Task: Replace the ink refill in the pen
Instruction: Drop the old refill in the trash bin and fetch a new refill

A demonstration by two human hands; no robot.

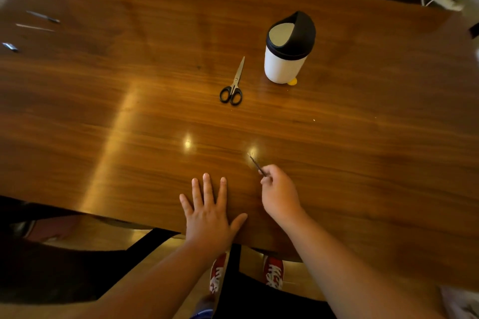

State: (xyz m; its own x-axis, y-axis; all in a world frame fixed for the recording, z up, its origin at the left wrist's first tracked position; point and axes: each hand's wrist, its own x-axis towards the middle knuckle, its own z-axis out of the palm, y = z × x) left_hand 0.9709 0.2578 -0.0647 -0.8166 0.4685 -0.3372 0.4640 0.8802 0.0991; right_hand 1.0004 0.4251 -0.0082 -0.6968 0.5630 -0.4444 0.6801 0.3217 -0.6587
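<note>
- Right hand (278, 193): grip closed around the lower end of a thin dark ink refill (256, 164); the rod sticks out up and to the left, its pale tip just above the glossy brown wooden table (363, 150), contact cannot be told.
- Left hand (210, 212): flat on the table near the front edge, palm down, fingers spread wide, holding nothing; just beside the right hand, not touching it.
- Black-handled steel scissors (232, 85): closed, lying mid-table, blades pointing away.
- White cylindrical bin with black domed swing lid (287, 49): upright, just right of the scissors; a small yellow piece (293, 82) at its base.
- Far left of table: three slim blurred pen parts (42, 17), well apart from both hands; too blurred to tell which is which.
</note>
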